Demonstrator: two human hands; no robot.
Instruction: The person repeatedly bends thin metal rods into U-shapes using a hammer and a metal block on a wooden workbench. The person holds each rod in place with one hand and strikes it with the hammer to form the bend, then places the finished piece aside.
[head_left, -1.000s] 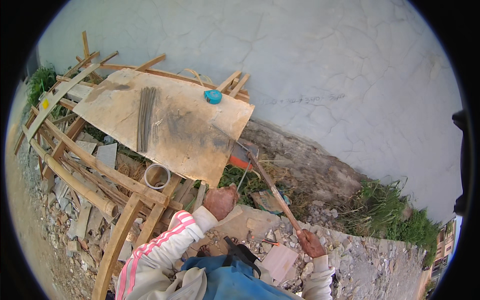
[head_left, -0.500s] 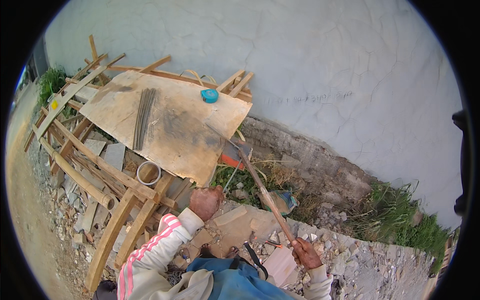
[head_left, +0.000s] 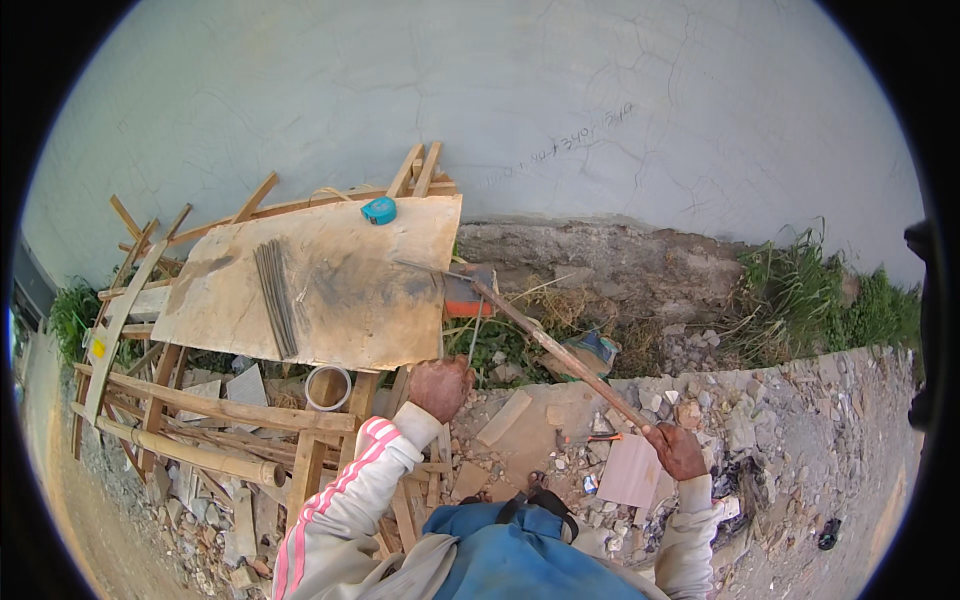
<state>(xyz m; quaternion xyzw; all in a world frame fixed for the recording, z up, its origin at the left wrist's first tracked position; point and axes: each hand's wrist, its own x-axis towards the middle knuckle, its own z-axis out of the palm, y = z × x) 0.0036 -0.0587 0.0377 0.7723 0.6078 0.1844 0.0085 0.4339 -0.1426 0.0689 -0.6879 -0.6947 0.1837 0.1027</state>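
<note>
My left hand (head_left: pixel 440 387) is closed round a thin steel rod (head_left: pixel 476 335) just below the worn board (head_left: pixel 360 310). The rod runs up to a bend at a dark metal piece with an orange-red side (head_left: pixel 466 309), and its thin end lies toward the board. My right hand (head_left: pixel 678 450) grips the lower end of a long brown bar (head_left: pixel 570 362), which slants up to meet the rod near the bend. On the board lie several thin rods (head_left: pixel 275 298) and a teal tape measure (head_left: pixel 379 210). A clear round container (head_left: pixel 327 388) sits below the board's lower edge.
Rough timbers and bamboo (head_left: pixel 222 463) frame the bench at left. A pale cracked wall (head_left: pixel 650 100) rises behind, with weeds (head_left: pixel 800 310) at its foot. Broken rubble (head_left: pixel 750 420), a pink tile (head_left: pixel 628 470) and an orange-handled tool (head_left: pixel 590 438) lie on the ground.
The view has turned, so the board appears more level and lower in the picture, and both hands appear further right. Both hands keep their grips on the rod and bar.
</note>
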